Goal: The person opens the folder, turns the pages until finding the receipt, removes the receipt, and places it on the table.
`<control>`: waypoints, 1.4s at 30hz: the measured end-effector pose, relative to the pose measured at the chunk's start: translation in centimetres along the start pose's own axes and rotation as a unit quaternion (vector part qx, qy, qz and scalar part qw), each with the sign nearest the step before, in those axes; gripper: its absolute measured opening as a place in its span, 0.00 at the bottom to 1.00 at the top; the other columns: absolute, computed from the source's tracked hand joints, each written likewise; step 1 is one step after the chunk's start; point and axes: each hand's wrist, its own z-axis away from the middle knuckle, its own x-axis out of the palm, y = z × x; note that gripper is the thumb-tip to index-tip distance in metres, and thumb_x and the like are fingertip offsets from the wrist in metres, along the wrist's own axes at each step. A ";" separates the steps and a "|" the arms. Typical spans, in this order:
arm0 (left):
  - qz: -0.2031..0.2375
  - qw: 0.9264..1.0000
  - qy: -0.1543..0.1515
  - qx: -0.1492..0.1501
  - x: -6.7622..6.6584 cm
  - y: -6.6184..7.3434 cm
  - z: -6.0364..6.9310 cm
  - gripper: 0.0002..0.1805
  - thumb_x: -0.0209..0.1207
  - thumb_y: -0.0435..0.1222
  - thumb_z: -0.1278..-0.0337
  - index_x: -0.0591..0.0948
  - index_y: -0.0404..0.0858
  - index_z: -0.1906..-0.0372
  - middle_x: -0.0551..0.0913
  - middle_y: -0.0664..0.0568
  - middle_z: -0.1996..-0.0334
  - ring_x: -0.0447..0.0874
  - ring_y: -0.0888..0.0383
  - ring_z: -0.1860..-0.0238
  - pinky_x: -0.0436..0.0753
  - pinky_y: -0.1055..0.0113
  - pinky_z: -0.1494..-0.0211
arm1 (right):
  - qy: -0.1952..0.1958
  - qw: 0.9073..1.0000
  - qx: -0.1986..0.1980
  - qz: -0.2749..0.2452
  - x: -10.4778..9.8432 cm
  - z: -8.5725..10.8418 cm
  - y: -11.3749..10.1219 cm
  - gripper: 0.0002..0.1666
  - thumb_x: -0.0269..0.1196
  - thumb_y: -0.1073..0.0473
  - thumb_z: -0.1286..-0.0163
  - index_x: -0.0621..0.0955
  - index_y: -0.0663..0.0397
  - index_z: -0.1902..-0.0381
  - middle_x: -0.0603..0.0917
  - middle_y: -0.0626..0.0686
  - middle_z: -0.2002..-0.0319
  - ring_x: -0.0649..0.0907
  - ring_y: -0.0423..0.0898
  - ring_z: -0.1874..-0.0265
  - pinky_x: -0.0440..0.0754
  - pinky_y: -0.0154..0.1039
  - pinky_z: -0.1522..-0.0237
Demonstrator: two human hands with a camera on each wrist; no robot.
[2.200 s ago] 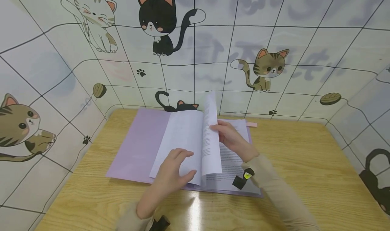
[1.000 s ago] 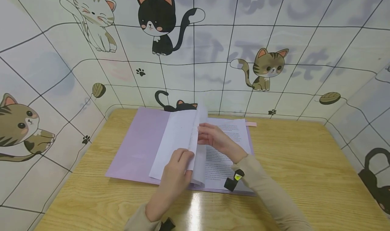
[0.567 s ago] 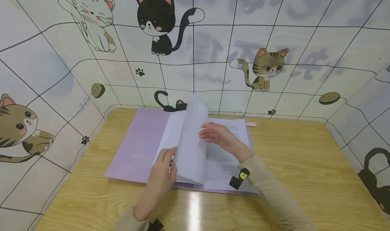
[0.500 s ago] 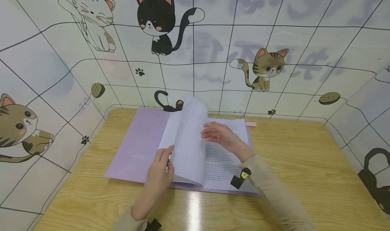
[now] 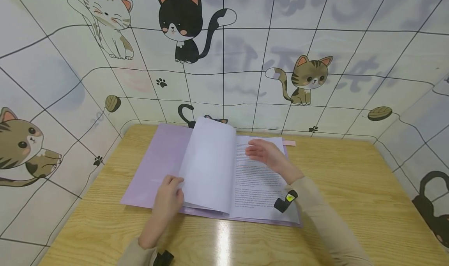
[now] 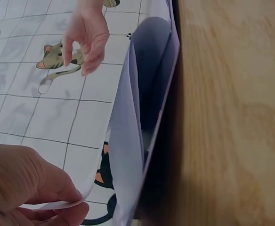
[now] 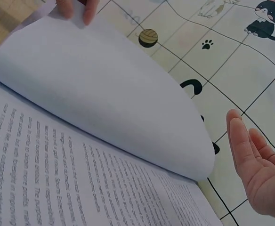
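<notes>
A purple folder [image 5: 154, 164] lies spread on the table, with printed pages fastened inside it. My left hand [image 5: 169, 194] pinches the outer edge of a turned page [image 5: 210, 164] between thumb and fingers; the left wrist view shows the thin sheet [image 6: 62, 205] caught there. That page curves over the left side, its blank face upward. My right hand [image 5: 268, 155] hovers above the printed page [image 5: 259, 192] on the right, fingers loosely extended and holding nothing. In the right wrist view the right hand [image 7: 264, 169] is apart from the paper.
A pink tab [image 5: 289, 143] sticks out at the folder's upper right. The wooden table [image 5: 350, 188] reaches back to a wall covering [image 5: 245, 55] printed with cats and grid lines. Each wrist carries a small black device.
The right hand let go of the lifted page and drew back right. The left hand took its edge and carried it over to the left, baring the printed page beneath.
</notes>
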 end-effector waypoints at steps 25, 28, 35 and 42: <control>-0.025 0.987 -0.117 -0.110 0.9 -2.3 0.7 0.13 0.57 0.18 0.67 0.81 0.21 0.67 0.78 0.36 0.70 0.79 0.42 0.67 0.81 0.55 0.65 | 0.080 0.997 -0.002 0.017 -4.9 -1.0 0.4 0.30 0.45 0.60 0.26 0.56 0.79 0.37 0.82 0.50 0.66 0.82 0.40 0.64 0.80 0.35 0.53; -0.027 0.985 -0.124 -0.117 1.0 -2.4 0.7 0.12 0.58 0.19 0.66 0.81 0.21 0.67 0.78 0.36 0.69 0.79 0.41 0.66 0.81 0.52 0.62 | 0.090 0.995 -0.001 0.030 -5.4 -1.1 0.3 0.30 0.45 0.60 0.26 0.55 0.79 0.36 0.81 0.49 0.66 0.82 0.40 0.64 0.79 0.35 0.51; -0.033 0.978 -0.152 -0.142 1.0 -2.7 0.5 0.13 0.63 0.24 0.63 0.82 0.22 0.66 0.78 0.36 0.68 0.79 0.40 0.63 0.79 0.50 0.57 | 0.145 0.988 0.016 0.056 -6.9 -1.7 -0.1 0.31 0.52 0.57 0.28 0.59 0.74 0.36 0.80 0.54 0.59 0.82 0.39 0.63 0.78 0.34 0.52; -0.041 0.972 -0.170 -0.156 0.9 -2.9 0.3 0.14 0.66 0.27 0.62 0.82 0.23 0.65 0.77 0.36 0.66 0.79 0.41 0.62 0.80 0.51 0.57 | 0.226 0.968 0.045 0.097 -8.5 -2.8 -0.3 0.21 0.52 0.56 0.29 0.66 0.62 0.44 0.73 0.55 0.49 0.77 0.42 0.53 0.73 0.36 0.44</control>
